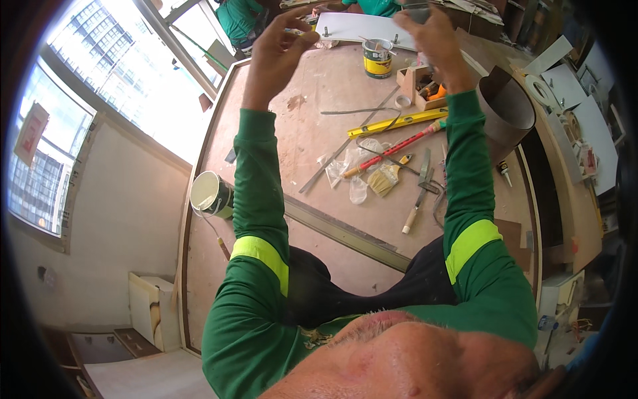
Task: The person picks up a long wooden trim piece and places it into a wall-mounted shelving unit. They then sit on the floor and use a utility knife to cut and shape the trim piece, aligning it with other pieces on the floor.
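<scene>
Large plywood worktable (pixel 319 86), pale brown, scuffed, fills the middle of the view and runs away from the person. Bright window (pixel 113 73) with a grey frame sits left of it, a plain wall below. Green long sleeves with yellow bands come up from the lower edge, both arms raised high over the table.

Dark brown curved sheet rolled into a cylinder (pixel 508 110) stands at the right edge of the table, just beside the right forearm. Long grey metal straightedge (pixel 345 233) lies diagonally across the near part of the table. White plastic bucket (pixel 211 194) sits at the left table edge, touching the left sleeve in view. Yellow spirit level (pixel 402 123) lies mid-table, a red-handled long tool (pixel 392 153) crossing just below it. Yellow and green tin can (pixel 377 58) stands upright at the far end, between the two hands. Small wooden box (pixel 415 85) with bits inside sits right of the can. Flat paintbrush (pixel 385 178) with pale bristles lies near crumpled clear plastic; a wooden-handled chisel (pixel 415 206) lies below it.

Left hand (pixel 278 45) is raised, fingers curled and pinched toward the thumb, well apart from the right hand (pixel 435 40). Right hand is raised too, fingers closed round a small dark grey object (pixel 417 13) at the top edge of the view, above the far end of the table. Cannot tell whether the left fingers grip anything. A person in green stands at the far end.
</scene>
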